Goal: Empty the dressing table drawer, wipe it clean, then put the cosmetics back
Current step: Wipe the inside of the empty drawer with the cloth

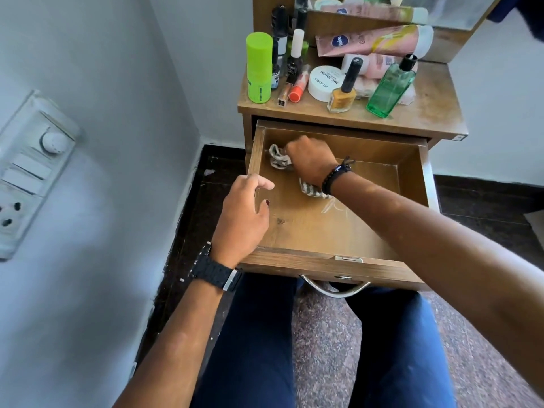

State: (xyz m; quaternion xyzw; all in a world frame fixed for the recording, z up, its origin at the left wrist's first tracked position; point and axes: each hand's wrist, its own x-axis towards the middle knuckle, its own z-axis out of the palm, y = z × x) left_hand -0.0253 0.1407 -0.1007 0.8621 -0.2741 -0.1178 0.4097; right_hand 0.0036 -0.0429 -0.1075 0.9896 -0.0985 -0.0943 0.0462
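Note:
The wooden drawer (332, 266) is pulled out over my knees and holds only a cloth. My right hand (312, 160) is shut on the grey-and-white striped cloth (278, 159), pressed into the drawer's far left corner. My left hand (244, 213) grips the drawer's left wall near the front. The cosmetics stand on the dressing table top (426, 113): a lime-green can (259, 67), a green glass bottle (390, 89), a yellow nail polish (343, 95), a white nail-polish-remover jar (323, 82), an orange tube (297, 86), pink tubes (374, 41) and dark bottles (279, 28).
A mirror (412, 7) rises behind the cosmetics. A white wall with a switch panel (29, 172) is close on the left. The drawer's metal handle (335, 290) hangs above my blue-trousered legs. Dark floor tiles run along both sides of the table.

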